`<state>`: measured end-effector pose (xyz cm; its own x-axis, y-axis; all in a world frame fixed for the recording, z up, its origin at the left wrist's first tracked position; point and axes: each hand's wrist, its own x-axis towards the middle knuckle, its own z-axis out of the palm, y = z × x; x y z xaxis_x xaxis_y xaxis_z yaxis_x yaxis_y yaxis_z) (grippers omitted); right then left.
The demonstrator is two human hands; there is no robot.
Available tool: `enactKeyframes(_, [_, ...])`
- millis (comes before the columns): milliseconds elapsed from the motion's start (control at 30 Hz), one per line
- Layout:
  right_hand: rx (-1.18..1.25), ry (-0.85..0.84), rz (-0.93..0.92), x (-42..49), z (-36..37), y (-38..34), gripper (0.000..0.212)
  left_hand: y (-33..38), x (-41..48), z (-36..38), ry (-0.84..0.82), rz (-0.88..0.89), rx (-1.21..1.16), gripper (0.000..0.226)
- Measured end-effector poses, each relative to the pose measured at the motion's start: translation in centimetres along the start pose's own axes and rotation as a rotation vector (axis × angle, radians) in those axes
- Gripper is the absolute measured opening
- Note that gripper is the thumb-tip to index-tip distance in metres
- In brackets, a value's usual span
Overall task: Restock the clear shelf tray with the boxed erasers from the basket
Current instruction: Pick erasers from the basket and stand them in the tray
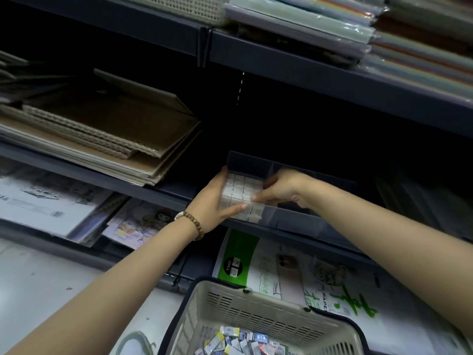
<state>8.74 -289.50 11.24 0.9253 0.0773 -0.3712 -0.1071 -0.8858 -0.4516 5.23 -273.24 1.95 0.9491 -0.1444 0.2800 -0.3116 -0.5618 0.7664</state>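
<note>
Two bare hands hold one block of small white boxed erasers (243, 190), a tight grid of pale box ends with faint print too small to read. The left hand (217, 199) cups the block's left side with its thumb laid across the front. The right hand (281, 190) curls its fingers against the right side, so both are grasping it. The block sits in the left front end of the long clear plastic shelf tray (302, 172), which lies on the dark metal shelf (163, 188).

A brown beaded bracelet (192, 222) circles the left wrist. Below, the green-and-white paper pack (238, 254) reads "20PCS", and further right "PAPE" shows beside green brush characters.

To the right of the block the tray runs on as dark open space behind its clear front wall. A stack of brown cardboard sheets (115, 134) lies near the tray's left end. The beige slotted plastic basket (256, 311) stands below the hands with loose boxed erasers (238, 342) inside.
</note>
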Motion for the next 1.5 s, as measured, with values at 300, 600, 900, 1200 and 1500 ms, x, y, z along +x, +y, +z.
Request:
enactKeyframes(300, [0.029, -0.01, -0.011, 0.0, -0.4, -0.7, 0.041, 0.0, -0.2, 0.0, 0.008, -0.033, 0.015, 0.098])
enactKeyframes(600, [0.025, -0.132, 0.011, 0.3, -0.6, -0.8, 0.031, 0.1, -0.2, -0.2, -0.006, -0.037, 0.023, 0.097])
enactKeyframes(900, [0.104, -0.084, -0.052, 0.8, -0.3, 0.1, 0.014, -0.2, 0.1, -0.8, -0.011, -0.047, 0.026, 0.095])
enactKeyframes(1200, [0.102, -0.017, -0.072, 0.7, -0.2, -0.5, 0.039, -0.6, -0.2, -0.8, 0.015, -0.051, 0.02, 0.093])
enactKeyframes(1500, [0.203, -0.088, -0.031, 1.0, -0.5, -1.1, 0.04, -0.7, 0.0, -0.9, 0.02, -0.055, 0.005, 0.092])
